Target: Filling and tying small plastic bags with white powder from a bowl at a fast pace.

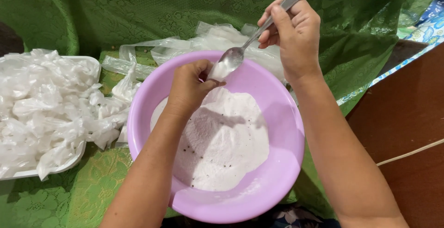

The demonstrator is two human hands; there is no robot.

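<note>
A lilac plastic bowl point(282, 131) holds a heap of white powder point(226, 140) with a few dark specks. My left hand point(187, 89) hovers over the bowl's far side, pinching a small clear plastic bag point(216, 72) partly filled with powder. My right hand point(296, 31) grips a metal spoon point(233, 56) by its handle. The spoon's bowl is tipped at the mouth of the bag.
A white tray point(90, 61) at the left is piled with several small tied plastic bags of powder point(46, 103). Empty clear bags point(212, 36) lie behind the bowl. Green lace cloth point(92, 182) covers the surface; a brown wooden surface point(411, 117) lies at right.
</note>
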